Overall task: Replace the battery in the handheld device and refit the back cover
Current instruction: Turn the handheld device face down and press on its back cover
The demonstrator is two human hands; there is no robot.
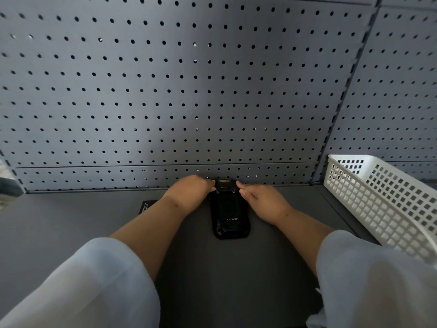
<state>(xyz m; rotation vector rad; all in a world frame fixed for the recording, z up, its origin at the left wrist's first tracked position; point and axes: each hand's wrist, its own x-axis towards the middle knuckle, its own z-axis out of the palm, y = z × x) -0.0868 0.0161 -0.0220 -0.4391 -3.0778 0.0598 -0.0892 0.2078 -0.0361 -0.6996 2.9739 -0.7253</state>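
Note:
A black handheld device (229, 215) lies back-up on the grey shelf, its far end against the pegboard, white "urovo" lettering on its back. My left hand (191, 191) rests at the device's far left corner with fingertips touching it. My right hand (262, 201) touches the far right corner with thumb and forefinger. Both hands press at the top end of the device, on either side of a small yellow-labelled part (224, 182). A flat black piece (147, 205) lies on the shelf to the left, partly hidden behind my left forearm.
A grey pegboard wall (189, 91) rises right behind the device. A white perforated plastic basket (383, 200) stands at the right on the shelf. The grey shelf surface (71, 221) extends to the left.

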